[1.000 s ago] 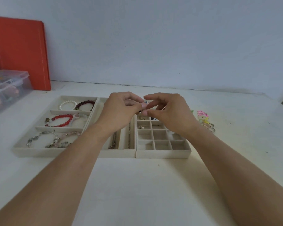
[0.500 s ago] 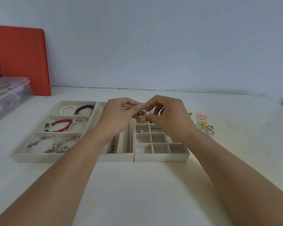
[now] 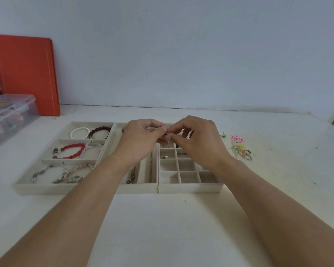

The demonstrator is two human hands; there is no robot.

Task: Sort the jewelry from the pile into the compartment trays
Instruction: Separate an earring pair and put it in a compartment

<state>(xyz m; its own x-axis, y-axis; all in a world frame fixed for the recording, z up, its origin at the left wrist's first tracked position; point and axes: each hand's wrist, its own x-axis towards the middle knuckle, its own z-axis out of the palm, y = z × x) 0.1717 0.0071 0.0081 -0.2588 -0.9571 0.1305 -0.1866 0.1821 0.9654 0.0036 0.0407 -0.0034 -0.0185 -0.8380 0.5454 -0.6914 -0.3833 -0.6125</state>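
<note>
Above the trays (image 3: 189, 186) — both hands' fingers (image 3: 163, 129) pinched on one tiny piece (image 3: 166, 133).

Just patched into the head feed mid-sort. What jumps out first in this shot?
Both hands meet at centre above the trays: the left hand and right hand share a grip on one tiny piece of jewelry, too small to identify. Below left, the red bead bracelet stands out in the left tray's middle compartment. The unsorted pile lies on the table right of the trays.

Bare table (image 3: 152, 228) before the trays (image 3: 123, 188), jewelry pile (image 3: 239, 149) right, plastic box (image 3: 10, 114) left
</note>
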